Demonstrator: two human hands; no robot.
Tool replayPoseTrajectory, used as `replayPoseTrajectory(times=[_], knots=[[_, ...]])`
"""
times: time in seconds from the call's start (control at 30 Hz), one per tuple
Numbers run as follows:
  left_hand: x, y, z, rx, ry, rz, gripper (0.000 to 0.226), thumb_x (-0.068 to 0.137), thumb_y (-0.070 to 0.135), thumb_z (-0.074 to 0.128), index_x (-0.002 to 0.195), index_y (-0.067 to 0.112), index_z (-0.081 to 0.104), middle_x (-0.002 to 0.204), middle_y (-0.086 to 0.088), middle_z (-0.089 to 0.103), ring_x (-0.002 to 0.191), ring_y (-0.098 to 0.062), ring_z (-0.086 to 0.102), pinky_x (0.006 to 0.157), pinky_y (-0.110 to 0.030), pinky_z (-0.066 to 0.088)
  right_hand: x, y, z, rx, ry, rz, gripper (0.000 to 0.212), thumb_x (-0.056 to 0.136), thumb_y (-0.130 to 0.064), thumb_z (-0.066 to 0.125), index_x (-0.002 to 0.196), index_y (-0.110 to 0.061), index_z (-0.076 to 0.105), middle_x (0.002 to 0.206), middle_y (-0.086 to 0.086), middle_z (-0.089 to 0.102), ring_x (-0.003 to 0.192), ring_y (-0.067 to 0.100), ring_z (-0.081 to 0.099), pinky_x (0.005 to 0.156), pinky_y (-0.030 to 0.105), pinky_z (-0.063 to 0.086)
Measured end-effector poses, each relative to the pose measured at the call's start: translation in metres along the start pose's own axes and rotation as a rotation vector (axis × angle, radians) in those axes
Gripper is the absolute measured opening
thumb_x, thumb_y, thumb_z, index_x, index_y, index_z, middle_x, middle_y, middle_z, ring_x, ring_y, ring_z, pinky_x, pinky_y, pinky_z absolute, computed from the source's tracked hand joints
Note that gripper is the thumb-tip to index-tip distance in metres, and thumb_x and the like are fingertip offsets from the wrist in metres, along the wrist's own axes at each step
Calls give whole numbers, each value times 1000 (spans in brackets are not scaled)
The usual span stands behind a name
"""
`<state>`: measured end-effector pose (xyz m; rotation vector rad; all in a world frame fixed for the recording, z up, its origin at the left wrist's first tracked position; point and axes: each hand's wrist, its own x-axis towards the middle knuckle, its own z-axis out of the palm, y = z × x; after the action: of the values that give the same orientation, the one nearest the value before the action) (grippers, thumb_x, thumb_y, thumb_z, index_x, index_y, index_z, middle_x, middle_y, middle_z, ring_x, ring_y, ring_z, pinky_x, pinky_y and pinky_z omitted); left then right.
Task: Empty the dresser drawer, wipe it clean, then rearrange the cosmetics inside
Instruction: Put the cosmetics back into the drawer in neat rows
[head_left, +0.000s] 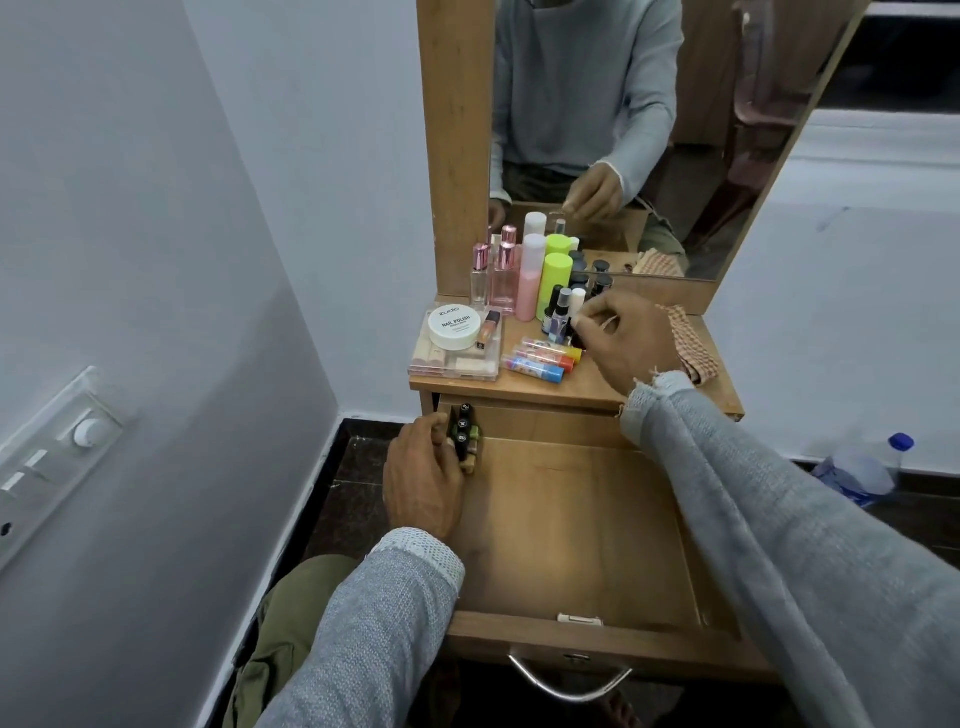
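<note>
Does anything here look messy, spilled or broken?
Nothing is spilled or broken. Two small oddities: the checked cloth lies crumpled at the dresser top's right edge, and the right sleeve cuff is frayed. The colourful tubes lie flat while the bottles stand upright.

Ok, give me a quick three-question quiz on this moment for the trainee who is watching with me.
1. True or false: the left hand is setting small dark-capped bottles into the back left corner of the open drawer.
2. What is the right hand doing? A) wiping with the checked cloth; B) pinching a small dark bottle on the dresser top; C) pulling the drawer handle.
3. Fill in: the white round jar is labelled "NAIL ____".

Key: 1 true; 2 B; 3 POLISH.
</note>
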<state>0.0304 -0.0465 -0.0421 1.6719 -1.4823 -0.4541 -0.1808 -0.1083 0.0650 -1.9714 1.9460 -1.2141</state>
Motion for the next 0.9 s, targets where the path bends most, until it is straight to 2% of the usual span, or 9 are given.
replayPoseTrajectory(times=[0.07, 0.17, 0.5, 0.63, 0.77, 0.9], knots=[[-2, 0, -1, 2, 14, 24, 24, 90, 12, 59, 114, 16, 62, 106, -2, 66, 100, -20, 60, 89, -43, 52, 14, 5, -5, -4, 30, 3, 7, 86, -18, 65, 88, -13, 69, 84, 0, 66, 76, 13, 60, 72, 32, 54], [-3, 1, -2, -9, 24, 45, 23, 90, 13, 59, 112, 16, 62, 103, 0, 65, 97, -18, 60, 87, -44, 53, 29, 15, -7, 12, 1, 41, 7, 85, -19, 65, 88, -14, 68, 85, -1, 66, 76, 13, 59, 74, 35, 55], [-2, 8, -4, -76, 33, 86, 17, 91, 20, 60, 108, 22, 63, 100, 9, 64, 94, -15, 61, 85, -46, 53, 30, 37, -12, 21, 6, 52, 5, 83, -19, 70, 85, -14, 70, 84, -3, 66, 75, 9, 58, 72, 27, 51], [6, 21, -5, -98, 30, 133, 14, 92, 18, 61, 105, 22, 63, 98, 12, 62, 91, -14, 61, 83, -46, 55, 33, 40, -10, 15, -40, 73, 12, 83, -21, 70, 92, -13, 69, 85, -1, 66, 77, 11, 59, 73, 28, 52], [20, 41, -6, -61, 25, 191, 10, 92, 21, 60, 101, 17, 63, 90, 6, 63, 83, -15, 60, 75, -42, 55, 35, 37, 0, -49, -95, 64, 15, 83, -25, 70, 94, -15, 67, 82, -1, 65, 75, 15, 60, 71, 33, 54], [24, 50, -2, -70, -7, 204, 13, 92, 23, 60, 104, 18, 63, 87, 5, 63, 80, -15, 59, 71, -41, 56, 38, 35, 10, -137, -115, 56, 13, 84, -23, 68, 93, -15, 67, 86, 1, 65, 78, 16, 58, 71, 32, 51]])
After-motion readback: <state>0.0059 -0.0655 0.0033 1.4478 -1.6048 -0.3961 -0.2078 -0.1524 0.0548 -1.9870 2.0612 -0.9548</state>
